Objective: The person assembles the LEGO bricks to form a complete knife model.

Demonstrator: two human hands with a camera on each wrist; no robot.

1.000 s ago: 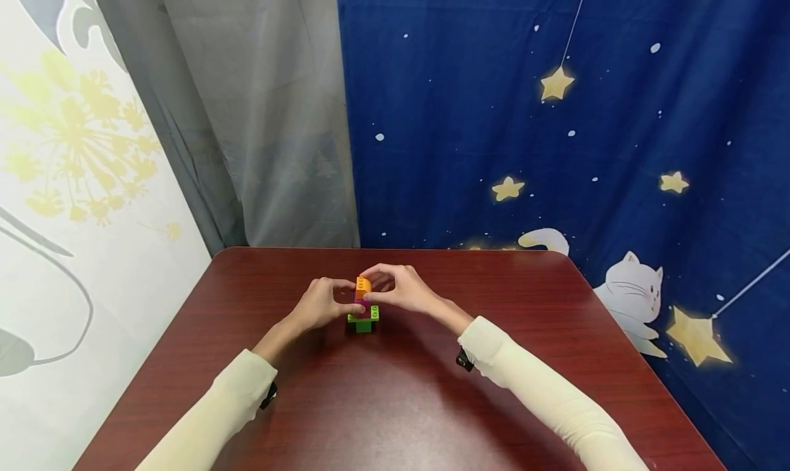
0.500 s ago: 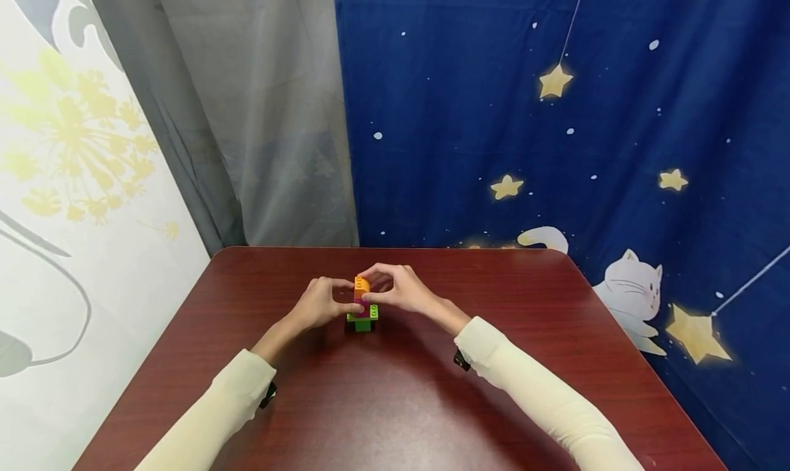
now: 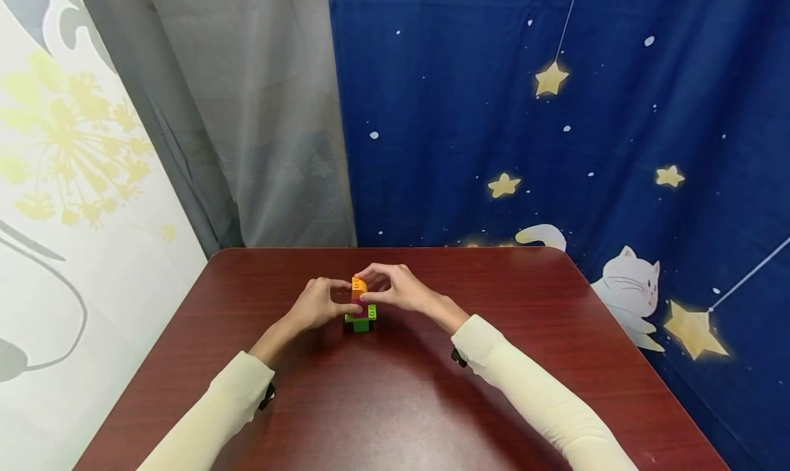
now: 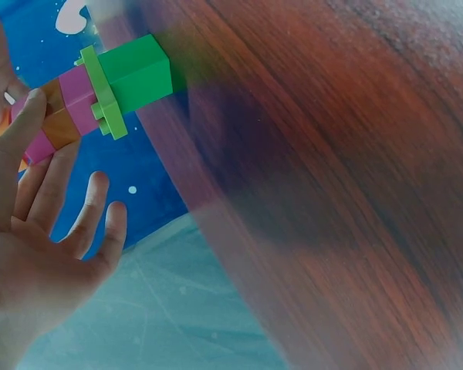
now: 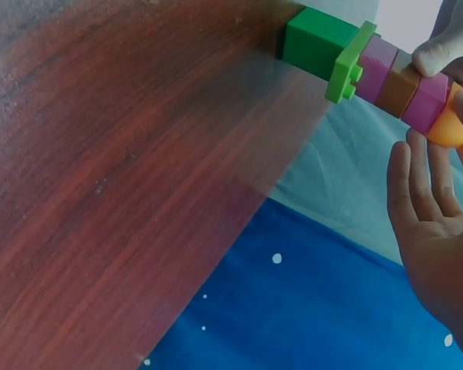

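Note:
A tower of toy building bricks stands on the table between both hands. A green brick (image 4: 143, 73) forms its base, with a thin lime plate (image 4: 102, 92) over it. Above come a magenta brick (image 5: 376, 68), a brown brick (image 5: 398, 83) and a second magenta brick (image 5: 426, 102). The rounded orange brick (image 3: 358, 286) tops it. My left hand (image 3: 315, 303) pinches the tower about the brown brick and upper magenta brick, its other fingers loosely spread. My right hand (image 3: 401, 289) pinches the orange brick between thumb and fingers. Fingers partly hide the upper bricks.
The dark red wooden table (image 3: 395, 402) has its far edge just behind the hands. A grey curtain (image 3: 278, 114) and a blue curtain (image 3: 444, 114) with stars hang behind it. A pale patterned panel (image 3: 74, 183) stands along the left.
Both hands keep the same hold on the tower. The head view has turned slightly, so the scene sits a little farther left.

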